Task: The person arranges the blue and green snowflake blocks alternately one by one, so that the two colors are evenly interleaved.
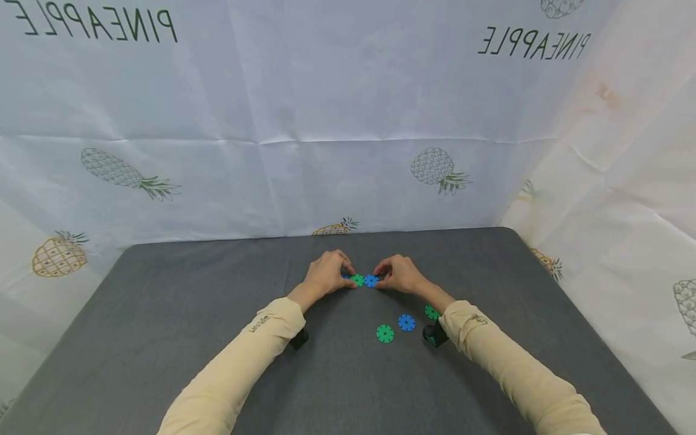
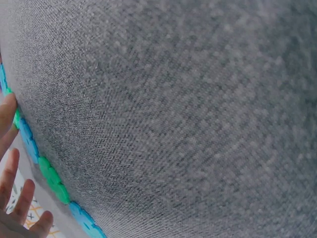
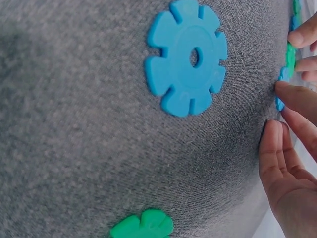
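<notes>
The left hand (image 1: 328, 272) pinches a green disc (image 1: 357, 280) between thumb and finger, and just to its right the right hand (image 1: 401, 275) pinches a blue disc (image 1: 371, 281) in the same way; the two discs meet edge to edge between the fingertips. At this distance I cannot tell whether their notches are engaged.

The likeliest trouble, I judge, is a skewed join: a push from either pinch with the slots out of line could make one rim ride over the other or spring loose. Each grip takes only a small part of a thin rim, so a disc could twist or slip. Uneven force might also bend the row beyond the left fingers, where another blue disc (image 2: 28, 141), a green one (image 2: 52, 181) and a further blue one (image 2: 86, 220) follow. The black wrist device (image 1: 435, 333) could nudge the loose discs below the right hand: one blue (image 1: 406, 322) and green ones (image 1: 385, 333).

The row lies along the grey cloth (image 1: 337, 374), its long axis running sideways through both pinches, roughly level with the table's far edge; its right end points into the right hand.
</notes>
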Tool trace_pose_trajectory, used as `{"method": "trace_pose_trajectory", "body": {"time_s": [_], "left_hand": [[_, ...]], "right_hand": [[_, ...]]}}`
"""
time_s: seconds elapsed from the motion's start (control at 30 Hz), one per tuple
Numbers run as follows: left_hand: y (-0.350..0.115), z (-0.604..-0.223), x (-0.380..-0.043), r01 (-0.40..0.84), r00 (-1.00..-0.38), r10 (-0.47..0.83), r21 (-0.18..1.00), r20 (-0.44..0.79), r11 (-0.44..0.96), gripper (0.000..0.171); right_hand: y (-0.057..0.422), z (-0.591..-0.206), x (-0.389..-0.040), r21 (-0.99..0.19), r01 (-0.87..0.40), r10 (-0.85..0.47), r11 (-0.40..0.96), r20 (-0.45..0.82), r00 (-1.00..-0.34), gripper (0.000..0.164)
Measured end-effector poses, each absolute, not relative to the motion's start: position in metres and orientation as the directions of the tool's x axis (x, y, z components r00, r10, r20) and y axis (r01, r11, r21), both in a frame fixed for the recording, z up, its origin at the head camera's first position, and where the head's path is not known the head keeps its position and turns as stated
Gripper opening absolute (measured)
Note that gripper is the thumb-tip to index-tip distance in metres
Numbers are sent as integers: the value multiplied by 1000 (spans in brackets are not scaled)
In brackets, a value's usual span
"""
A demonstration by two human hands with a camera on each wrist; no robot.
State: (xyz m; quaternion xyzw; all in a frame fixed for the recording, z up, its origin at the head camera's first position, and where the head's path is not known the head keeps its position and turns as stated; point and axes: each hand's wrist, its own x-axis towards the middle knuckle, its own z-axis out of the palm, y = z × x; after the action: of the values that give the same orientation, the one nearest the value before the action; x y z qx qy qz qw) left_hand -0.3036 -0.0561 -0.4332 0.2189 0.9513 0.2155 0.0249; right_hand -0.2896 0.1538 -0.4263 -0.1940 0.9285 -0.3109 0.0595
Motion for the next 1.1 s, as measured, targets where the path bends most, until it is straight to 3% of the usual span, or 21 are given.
{"method": "trace_pose_trajectory", "body": {"time_s": [0.3, 0.6, 1.1], "left_hand": [[-61, -432, -303, 447, -880, 466, 487, 92, 750, 28], [-51, -430, -302, 438, -884, 459, 502, 90, 746, 26], [-37, -432, -296, 435, -886, 451, 525, 105, 732, 26]], "right_hand": [[153, -424, -289, -608, -299, -389, 735, -17, -921, 21], [164, -420, -285, -626, -299, -388, 720, -7, -922, 26], [199, -410, -249, -698, -373, -462, 611, 69, -884, 24]]}}
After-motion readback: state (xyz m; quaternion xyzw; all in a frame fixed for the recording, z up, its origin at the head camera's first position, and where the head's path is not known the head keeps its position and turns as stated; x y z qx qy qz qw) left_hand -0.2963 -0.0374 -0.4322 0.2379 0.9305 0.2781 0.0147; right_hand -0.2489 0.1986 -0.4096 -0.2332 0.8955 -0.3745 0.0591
